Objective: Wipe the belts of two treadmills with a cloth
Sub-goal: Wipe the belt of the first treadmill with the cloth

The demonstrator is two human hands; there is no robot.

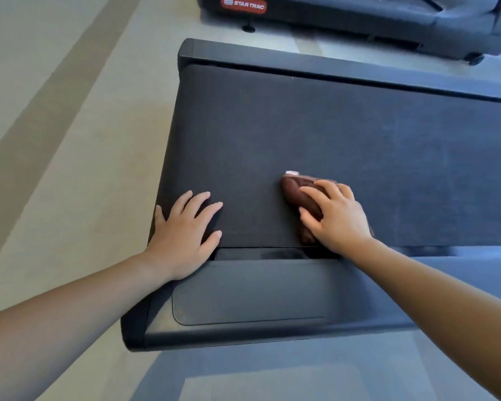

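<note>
A dark treadmill belt [315, 125] fills the middle of the view, running off to the right. My right hand [334, 217] lies on a bunched brown cloth [294, 188] with a small white tag, near the belt's near edge, with the fingers curved over the cloth and pressing it down. My left hand [182, 235] rests flat on the belt's near left corner, fingers spread. Part of the cloth is hidden under my right hand.
The treadmill's dark side rail [258, 293] runs below the belt, nearest me. A second treadmill [359, 15] with a red Star Trac label [243, 4] stands beyond, at the top. Pale floor [55, 125] lies to the left.
</note>
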